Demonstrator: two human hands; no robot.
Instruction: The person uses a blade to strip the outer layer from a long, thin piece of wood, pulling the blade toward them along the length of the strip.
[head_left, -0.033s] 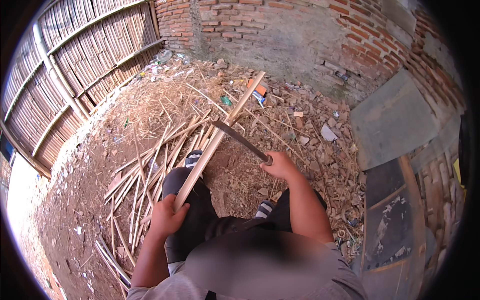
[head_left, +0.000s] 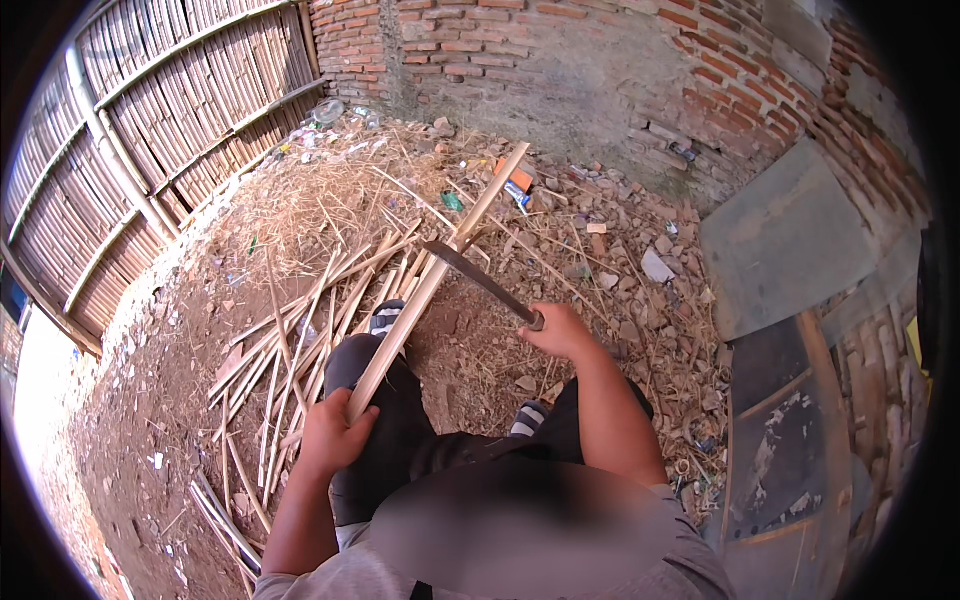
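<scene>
My left hand (head_left: 337,432) is closed around the near end of a long pale split bamboo piece (head_left: 405,325). The piece slants away from me, up and to the right, above my left knee. My right hand (head_left: 560,333) grips the handle of a dark machete (head_left: 490,285), whose curved tip points to the left. Its blade lies across the bamboo, a bit beyond the middle; whether it cuts in cannot be made out. Past the blade, the bamboo's far end reaches over the littered ground. Thin bamboo strips (head_left: 300,345) lie in a loose heap beside my left leg.
A woven bamboo fence (head_left: 200,100) stands at the left, a brick wall (head_left: 560,60) at the back. Grey sheets (head_left: 790,240) and a dark framed panel (head_left: 780,440) lean along the right. Rubble, straw and litter cover the soil. My striped sandals (head_left: 528,420) show below.
</scene>
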